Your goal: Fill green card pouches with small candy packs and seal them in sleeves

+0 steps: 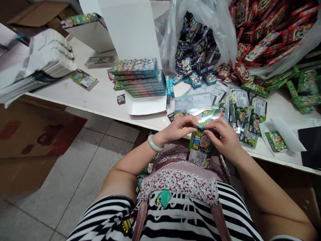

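Nearest us is one floral apron (175,182) over a striped top (180,227). Just beyond it, at the table's near edge, we see one printed packet (199,144) between the two hands. Its long axis runs near to far: the white label end points toward us, the opposite end reaches the fingertips.

Our left hand (182,127), with one pale bangle (154,144) at the wrist, comes in from the left, elbow bent, thumb and forefinger pinched narrow on the packet's far end. Our right hand (223,135) comes in from the right, fingers curled, pinching that same end. One small blue piece (200,127) shows between the fingertips; we cannot tell whether it belongs to the packet.

On the white table (100,95), to the right, one green packet (276,141) lies on white paper (292,135). Just beyond the hands we find overlapping packets (242,113), too tangled to count. Farther left, one stack of flat boxes (135,68) sits by the upright flap of one open white box (130,30), two slim blue boxes (168,89) just beside its right side and one small purple box (120,99) near its left.

Farther still, we see one clear bag (223,23) of purple boxes (193,50), with heaped red boxes (265,43) to its right.
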A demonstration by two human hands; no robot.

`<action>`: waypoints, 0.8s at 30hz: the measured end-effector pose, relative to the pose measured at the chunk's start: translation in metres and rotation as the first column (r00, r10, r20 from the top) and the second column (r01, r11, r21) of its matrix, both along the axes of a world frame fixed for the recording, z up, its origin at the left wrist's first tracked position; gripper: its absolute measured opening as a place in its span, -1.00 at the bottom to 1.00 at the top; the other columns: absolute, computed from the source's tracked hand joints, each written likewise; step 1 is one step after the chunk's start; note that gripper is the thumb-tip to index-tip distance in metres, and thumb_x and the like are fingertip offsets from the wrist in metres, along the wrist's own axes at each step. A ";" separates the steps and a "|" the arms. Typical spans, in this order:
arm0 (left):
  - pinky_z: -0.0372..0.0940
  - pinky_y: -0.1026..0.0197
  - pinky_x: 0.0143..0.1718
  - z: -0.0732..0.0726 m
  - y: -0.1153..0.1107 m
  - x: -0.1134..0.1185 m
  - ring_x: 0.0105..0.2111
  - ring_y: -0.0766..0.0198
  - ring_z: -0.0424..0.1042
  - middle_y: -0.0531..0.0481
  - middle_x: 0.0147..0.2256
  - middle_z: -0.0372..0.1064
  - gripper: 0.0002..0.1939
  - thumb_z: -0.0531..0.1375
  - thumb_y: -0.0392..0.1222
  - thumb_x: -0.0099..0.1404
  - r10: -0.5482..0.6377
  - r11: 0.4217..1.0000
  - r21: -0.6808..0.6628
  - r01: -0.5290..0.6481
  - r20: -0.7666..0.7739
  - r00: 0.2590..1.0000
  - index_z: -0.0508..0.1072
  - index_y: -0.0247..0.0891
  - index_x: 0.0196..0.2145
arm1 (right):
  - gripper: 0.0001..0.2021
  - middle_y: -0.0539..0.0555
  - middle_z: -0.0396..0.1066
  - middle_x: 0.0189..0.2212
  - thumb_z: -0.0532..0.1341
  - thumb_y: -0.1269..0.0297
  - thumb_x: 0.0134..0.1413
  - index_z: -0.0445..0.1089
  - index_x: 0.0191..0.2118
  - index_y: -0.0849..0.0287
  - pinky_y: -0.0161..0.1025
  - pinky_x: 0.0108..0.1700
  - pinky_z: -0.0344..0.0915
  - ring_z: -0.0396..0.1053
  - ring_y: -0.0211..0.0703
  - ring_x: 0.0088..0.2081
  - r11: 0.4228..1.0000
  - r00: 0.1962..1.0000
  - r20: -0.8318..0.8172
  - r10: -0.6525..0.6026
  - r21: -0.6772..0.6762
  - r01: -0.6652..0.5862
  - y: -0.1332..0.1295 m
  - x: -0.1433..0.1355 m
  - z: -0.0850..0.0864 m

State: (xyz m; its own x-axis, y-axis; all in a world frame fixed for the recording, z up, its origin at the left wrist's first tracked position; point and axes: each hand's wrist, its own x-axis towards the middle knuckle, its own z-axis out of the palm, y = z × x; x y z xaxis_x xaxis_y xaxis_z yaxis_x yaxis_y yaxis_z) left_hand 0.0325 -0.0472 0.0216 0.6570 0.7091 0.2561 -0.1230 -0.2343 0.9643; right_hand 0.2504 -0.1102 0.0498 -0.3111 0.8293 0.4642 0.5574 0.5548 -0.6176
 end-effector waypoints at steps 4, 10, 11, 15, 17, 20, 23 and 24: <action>0.36 0.24 -0.10 -0.006 -0.002 0.001 -0.18 0.33 0.43 -0.01 -0.21 0.41 -0.82 0.32 -0.14 0.32 -0.008 0.999 -0.048 0.011 0.062 0.998 0.47 -0.20 -0.15 | -0.91 0.11 0.43 -0.25 0.19 0.38 0.30 0.44 -0.19 0.09 -0.08 -0.20 0.33 0.41 -0.03 -0.20 1.000 0.999 0.035 0.018 0.017 -0.019 0.001 -0.001 -0.002; 0.33 0.21 -0.04 -0.015 -0.006 0.003 -0.13 0.30 0.43 -0.03 -0.19 0.42 -0.86 0.28 -0.13 0.36 0.080 0.997 0.010 -0.081 0.055 0.995 0.49 -0.19 -0.15 | -0.86 0.14 0.44 -0.19 0.16 0.36 0.33 0.45 -0.09 0.10 -0.05 -0.14 0.37 0.42 -0.01 -0.14 0.999 1.000 0.019 -0.008 0.031 0.007 0.001 0.001 -0.008; 0.32 0.19 -0.03 -0.015 -0.006 0.003 -0.12 0.29 0.42 -0.03 -0.19 0.42 -0.87 0.28 -0.12 0.37 0.100 0.994 0.034 -0.101 0.045 0.994 0.50 -0.20 -0.17 | -0.84 0.15 0.44 -0.16 0.16 0.35 0.33 0.44 -0.05 0.09 -0.03 -0.11 0.38 0.42 0.01 -0.11 1.000 1.000 0.004 -0.018 0.024 0.018 0.000 0.002 -0.010; 0.32 0.19 -0.08 -0.016 -0.004 0.000 -0.15 0.29 0.42 -0.04 -0.20 0.42 -0.84 0.27 -0.10 0.37 0.137 0.989 0.064 -0.137 0.007 0.991 0.48 -0.21 -0.17 | -0.83 0.14 0.45 -0.13 0.22 0.30 0.29 0.43 -0.02 0.06 0.02 -0.03 0.38 0.42 0.03 -0.05 0.998 0.995 -0.082 -0.064 -0.002 0.064 -0.005 0.008 -0.014; 0.32 0.20 -0.11 -0.018 -0.003 0.000 -0.17 0.30 0.42 -0.03 -0.22 0.42 -0.86 0.27 -0.11 0.38 0.113 0.991 0.069 -0.113 0.005 0.994 0.48 -0.21 -0.18 | -0.90 0.10 0.46 -0.21 0.23 0.32 0.29 0.44 -0.11 0.06 -0.02 -0.10 0.39 0.43 -0.01 -0.14 0.998 0.992 -0.111 -0.061 -0.016 0.060 -0.007 0.010 -0.017; 0.32 0.19 -0.11 -0.023 -0.004 -0.001 -0.18 0.29 0.42 -0.02 -0.23 0.42 -0.88 0.26 -0.12 0.38 0.079 0.994 0.070 -0.080 0.021 0.997 0.48 -0.20 -0.21 | -0.94 0.07 0.45 -0.30 0.21 0.38 0.28 0.43 -0.21 0.09 -0.08 -0.17 0.38 0.42 -0.06 -0.22 0.998 0.989 -0.135 -0.063 -0.031 0.059 -0.007 0.008 -0.021; 0.32 0.17 -0.08 -0.028 -0.006 -0.002 -0.17 0.28 0.42 -0.02 -0.23 0.41 -0.89 0.27 -0.12 0.37 0.079 0.994 0.071 -0.080 0.018 0.997 0.48 -0.19 -0.21 | -0.92 0.08 0.44 -0.29 0.20 0.40 0.28 0.43 -0.23 0.10 -0.08 -0.16 0.37 0.41 -0.06 -0.21 0.997 0.987 -0.145 -0.068 -0.045 0.062 -0.007 0.004 -0.027; 0.32 0.18 -0.08 -0.029 -0.007 -0.003 -0.16 0.28 0.42 -0.02 -0.23 0.40 -0.88 0.27 -0.12 0.37 0.088 0.994 0.069 -0.088 0.007 0.996 0.48 -0.19 -0.20 | -0.92 0.07 0.44 -0.29 0.20 0.40 0.28 0.42 -0.23 0.10 -0.07 -0.16 0.37 0.41 -0.05 -0.21 0.997 0.986 -0.151 -0.072 -0.050 0.065 -0.006 0.003 -0.028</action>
State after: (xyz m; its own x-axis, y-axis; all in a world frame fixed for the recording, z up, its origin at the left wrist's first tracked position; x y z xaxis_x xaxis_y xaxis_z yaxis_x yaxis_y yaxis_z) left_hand 0.0298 -0.0538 -0.0072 0.5918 0.7445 0.3090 -0.1031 -0.3102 0.9451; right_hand 0.2538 -0.1166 0.0215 -0.1812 0.8674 0.4635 0.4908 0.4881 -0.7217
